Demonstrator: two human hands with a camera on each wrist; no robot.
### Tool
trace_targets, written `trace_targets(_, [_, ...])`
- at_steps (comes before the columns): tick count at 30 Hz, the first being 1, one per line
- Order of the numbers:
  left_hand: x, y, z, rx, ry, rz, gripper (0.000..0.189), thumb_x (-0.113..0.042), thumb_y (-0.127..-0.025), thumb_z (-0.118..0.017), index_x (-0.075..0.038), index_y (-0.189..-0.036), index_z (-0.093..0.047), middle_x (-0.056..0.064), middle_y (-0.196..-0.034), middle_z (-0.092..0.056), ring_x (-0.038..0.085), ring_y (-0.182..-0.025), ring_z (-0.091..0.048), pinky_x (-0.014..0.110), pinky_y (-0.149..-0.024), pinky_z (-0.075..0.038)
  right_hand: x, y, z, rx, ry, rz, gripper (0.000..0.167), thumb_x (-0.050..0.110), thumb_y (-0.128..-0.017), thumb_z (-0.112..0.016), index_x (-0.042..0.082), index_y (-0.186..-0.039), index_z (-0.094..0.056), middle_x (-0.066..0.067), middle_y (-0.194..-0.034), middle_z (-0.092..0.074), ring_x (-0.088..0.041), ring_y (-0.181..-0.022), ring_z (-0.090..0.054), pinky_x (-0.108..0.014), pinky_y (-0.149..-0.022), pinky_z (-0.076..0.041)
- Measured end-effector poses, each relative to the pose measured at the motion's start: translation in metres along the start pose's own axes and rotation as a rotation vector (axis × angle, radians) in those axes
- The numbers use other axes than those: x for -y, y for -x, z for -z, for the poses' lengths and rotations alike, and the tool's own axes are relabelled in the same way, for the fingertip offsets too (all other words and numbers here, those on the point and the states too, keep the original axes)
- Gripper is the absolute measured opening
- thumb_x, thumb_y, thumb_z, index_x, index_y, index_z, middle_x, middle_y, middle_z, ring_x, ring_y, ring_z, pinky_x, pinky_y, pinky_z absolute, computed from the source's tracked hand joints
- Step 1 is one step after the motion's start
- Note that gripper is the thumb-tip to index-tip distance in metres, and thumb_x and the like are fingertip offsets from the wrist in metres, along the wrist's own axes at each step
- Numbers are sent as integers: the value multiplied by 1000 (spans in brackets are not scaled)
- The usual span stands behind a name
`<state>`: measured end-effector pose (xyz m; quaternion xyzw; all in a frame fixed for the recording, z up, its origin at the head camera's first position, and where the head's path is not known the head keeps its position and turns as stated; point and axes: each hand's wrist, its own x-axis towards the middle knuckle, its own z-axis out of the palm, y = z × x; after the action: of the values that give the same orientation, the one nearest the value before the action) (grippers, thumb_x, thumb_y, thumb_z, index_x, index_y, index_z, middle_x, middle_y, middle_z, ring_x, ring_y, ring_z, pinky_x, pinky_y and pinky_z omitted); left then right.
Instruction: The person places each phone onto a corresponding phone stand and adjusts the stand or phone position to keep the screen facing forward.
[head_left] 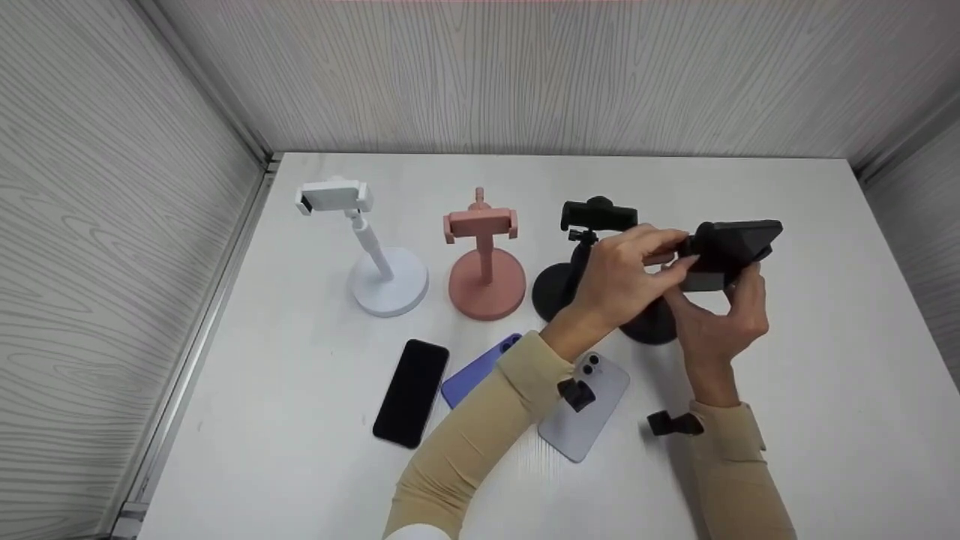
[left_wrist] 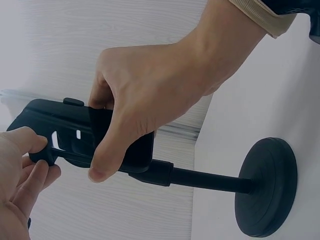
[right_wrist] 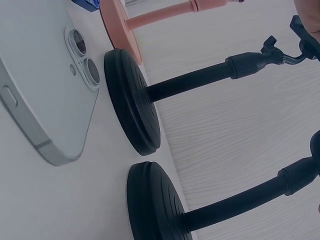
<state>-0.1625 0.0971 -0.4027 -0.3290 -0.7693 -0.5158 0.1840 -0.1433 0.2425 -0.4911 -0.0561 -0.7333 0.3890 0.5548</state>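
A black phone [head_left: 739, 234] sits at the clamp of the rightmost black phone stand, above its round base [head_left: 651, 322]. My left hand [head_left: 626, 274] grips the phone's left end, with the thumb across one face in the left wrist view. From the other side, my right hand [head_left: 720, 322] pinches a black end piece of the clamp [left_wrist: 44, 154] between thumb and fingers. The stand's pole [left_wrist: 210, 179] runs from below the phone to its base. Fingers hide part of the clamp.
White [head_left: 388, 281], pink [head_left: 487, 285] and black [head_left: 551, 289] phone stands stand to the left. Nearer lie a black phone [head_left: 411, 394], a blue phone [head_left: 472, 379] partly under my left sleeve, and a silver phone [head_left: 589, 420]. Wood-grain panels [head_left: 487, 75] enclose the table.
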Motion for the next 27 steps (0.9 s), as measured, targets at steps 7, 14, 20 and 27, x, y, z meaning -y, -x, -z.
trace_targets(7, [-1, -1, 2, 2, -36, -8, 26, -15, -94, -81, 2, -113, -79, 12, -103, -81, 17, -94, -80, -1, -86, -52, 0, 1, 1, 9, 7, -4, 71, 18, -68, -97, -8, -128, -69, -24, -108, -76, -38, -101, -76, -9, -95, -57])
trace_targets(14, [-1, 2, 4, -14, -99, -22, 28, -20, -93, -82, -1, -114, -80, 8, -104, -82, 13, -94, -79, -1, -84, -52, 0, 2, -1, 4, 9, 0, 74, 20, -67, -99, -9, -129, -68, -23, -110, -76, -37, -101, -76, -9, -95, -56])
trace_targets(20, [-1, 5, 7, -37, -101, -71, 31, -21, -93, -82, -1, -118, -79, 10, -112, -82, 14, -96, -80, 3, -87, -54, 2, 2, -2, -11, -9, -5, 70, 17, -69, -98, -9, -127, -69, -24, -108, -76, -36, -101, -75, -13, -94, -59])
trace_targets(27, [-1, 10, 18, -75, -64, -108, 34, -19, -91, -84, 0, -119, -78, 12, -115, -81, 20, -102, -80, 5, -93, -54, 1, -3, -1, -20, -7, -15, 68, 18, -69, -98, -8, -125, -70, -21, -109, -77, -31, -103, -76, -24, -94, -64])
